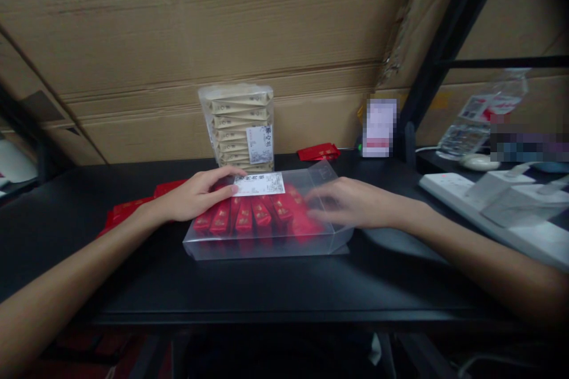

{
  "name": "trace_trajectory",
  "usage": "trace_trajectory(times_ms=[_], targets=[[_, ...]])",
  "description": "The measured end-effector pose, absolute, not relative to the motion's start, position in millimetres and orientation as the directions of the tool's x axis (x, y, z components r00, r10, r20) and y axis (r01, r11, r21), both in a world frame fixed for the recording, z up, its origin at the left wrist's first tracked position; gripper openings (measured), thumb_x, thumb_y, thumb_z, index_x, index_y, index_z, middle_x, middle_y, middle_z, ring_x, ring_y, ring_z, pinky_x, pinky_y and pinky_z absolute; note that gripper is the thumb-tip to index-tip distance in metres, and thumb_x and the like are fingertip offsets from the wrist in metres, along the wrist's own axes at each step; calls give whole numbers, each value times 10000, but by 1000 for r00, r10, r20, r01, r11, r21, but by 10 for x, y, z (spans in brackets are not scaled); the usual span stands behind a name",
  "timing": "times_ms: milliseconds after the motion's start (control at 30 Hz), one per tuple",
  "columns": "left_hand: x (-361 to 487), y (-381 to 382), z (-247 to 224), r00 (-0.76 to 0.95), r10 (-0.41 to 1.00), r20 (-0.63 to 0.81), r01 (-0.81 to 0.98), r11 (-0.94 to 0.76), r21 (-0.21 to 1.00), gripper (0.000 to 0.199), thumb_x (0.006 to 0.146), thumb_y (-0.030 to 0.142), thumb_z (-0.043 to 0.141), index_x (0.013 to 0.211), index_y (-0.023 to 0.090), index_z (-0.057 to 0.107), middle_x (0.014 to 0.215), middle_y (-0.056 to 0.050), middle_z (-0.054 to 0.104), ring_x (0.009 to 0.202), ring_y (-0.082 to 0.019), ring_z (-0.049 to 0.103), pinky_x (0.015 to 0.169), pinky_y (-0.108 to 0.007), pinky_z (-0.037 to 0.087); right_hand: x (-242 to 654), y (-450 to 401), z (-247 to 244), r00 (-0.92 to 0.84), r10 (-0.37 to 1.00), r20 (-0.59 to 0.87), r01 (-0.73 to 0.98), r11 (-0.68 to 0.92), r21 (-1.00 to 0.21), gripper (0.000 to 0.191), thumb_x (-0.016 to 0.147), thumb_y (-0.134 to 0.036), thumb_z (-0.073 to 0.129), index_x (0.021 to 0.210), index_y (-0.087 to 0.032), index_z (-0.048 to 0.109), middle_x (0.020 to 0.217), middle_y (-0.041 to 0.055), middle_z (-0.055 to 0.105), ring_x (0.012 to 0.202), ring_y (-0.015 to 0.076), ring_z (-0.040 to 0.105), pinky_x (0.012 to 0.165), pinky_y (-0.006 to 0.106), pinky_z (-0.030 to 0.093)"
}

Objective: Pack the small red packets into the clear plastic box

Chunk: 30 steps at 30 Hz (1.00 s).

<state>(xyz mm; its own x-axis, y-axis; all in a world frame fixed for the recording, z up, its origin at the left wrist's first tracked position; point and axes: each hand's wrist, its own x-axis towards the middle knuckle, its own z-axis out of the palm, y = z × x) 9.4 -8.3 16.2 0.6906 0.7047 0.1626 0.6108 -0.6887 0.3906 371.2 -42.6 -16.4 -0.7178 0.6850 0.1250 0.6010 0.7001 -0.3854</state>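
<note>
A clear plastic box (267,243) lies flat on the table, holding a row of red sachets (244,218). A white printed label (259,184) lies on top of it. My left hand (195,194) rests on the box's near-left top, fingertips beside the label. My right hand (351,204) is blurred and hovers over or touches the box's right end, with its fingers stretched out and nothing visible in them. More red sachets (128,208) lie on the table to the left of the box, partly under my left wrist.
Behind the box stands a clear bag of cream sachets (237,127), with a red packet (317,153) to its right. A white power strip (489,207), a white mouse (478,161) and a plastic bottle (498,95) sit at right. Cardboard (178,41) forms the backdrop.
</note>
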Motion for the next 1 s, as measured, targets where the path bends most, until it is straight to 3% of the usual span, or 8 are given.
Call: trace_trajectory(times_ms=[400,633,833,1000], targets=[[122,-82,180,677,721,148,638,-675,370,430,1055,474,480,1411,251,567,1436,-63,624,1282,-260,607,1097,-402,467,3778,-434,-144,-736,675,55,593,681,-430,515,990,-582,563,1347,-230,682,1201,77,767,930,244,743,790,343,544],[136,-73,171,659,740,136,656,-654,377,444,1052,494,486,1415,254,572,1442,-59,619,1277,-266,610,1113,-410,460,3784,-459,-121,-721,693,22,614,653,-444,532,980,-605,570,1354,-244,683,1106,66,789,837,241,740,713,342,536],[124,-58,162,671,726,155,648,-674,355,441,1049,488,488,1411,254,576,1433,-64,632,1275,-267,617,1105,-411,469,3792,-433,-154,-727,684,60,602,676,-425,540,983,-588,575,1376,-230,668,1179,79,773,928,244,744,786,347,545],[110,-59,162,684,712,160,632,-688,357,420,1058,462,472,1410,253,568,1438,-63,627,1287,-253,611,1108,-405,468,3776,-421,-168,-734,674,80,603,701,-380,510,995,-552,570,1359,-212,675,1144,85,778,897,241,743,785,352,539]])
